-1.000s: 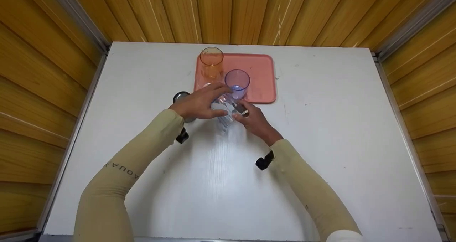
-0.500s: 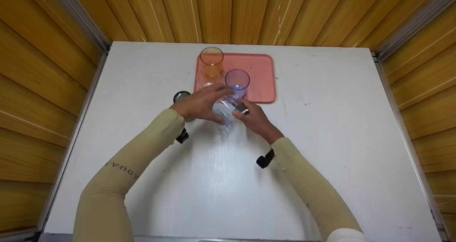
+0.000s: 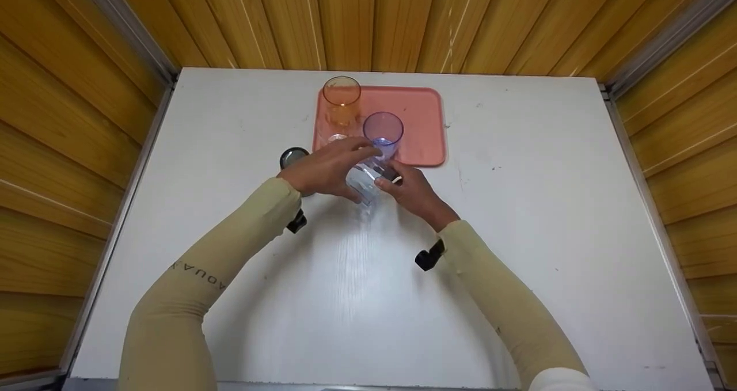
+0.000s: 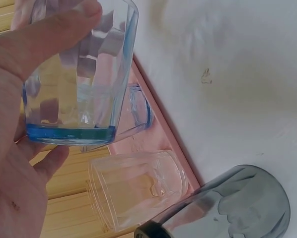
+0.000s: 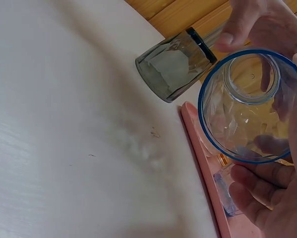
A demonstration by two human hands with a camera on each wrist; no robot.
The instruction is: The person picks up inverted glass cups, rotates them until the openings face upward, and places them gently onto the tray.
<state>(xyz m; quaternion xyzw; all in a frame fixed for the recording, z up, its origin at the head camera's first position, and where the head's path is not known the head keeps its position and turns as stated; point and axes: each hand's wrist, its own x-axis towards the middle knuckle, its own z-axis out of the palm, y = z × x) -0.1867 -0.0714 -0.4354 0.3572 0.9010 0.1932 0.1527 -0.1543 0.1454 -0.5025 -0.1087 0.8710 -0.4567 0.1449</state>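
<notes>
Head view shows a clear faceted tumbler with a blue rim point(image 3: 363, 179), tilted, just in front of the near edge of the pink rectangular tray point(image 3: 423, 129) and, as judged, raised off the white table point(image 3: 547, 218). The left hand point(image 3: 322, 169) curves round its side; the right hand point(image 3: 416, 195) grips its rim end. Both are thus clamped on one tumbler; some fingers are hidden. The step in hand reads as two-handed handling of this piece; the next move calls for a secure grip and clearance from the translucent violet-blue tumbler point(image 3: 387, 137) on the tray. Farther out, a clear colourless tumbler point(image 4: 138, 188) and a translucent orange tumbler point(image 3: 344, 114) stand on the tray's left side; a smoky grey tumbler point(image 5: 171, 69) stands just left of the tray.
</notes>
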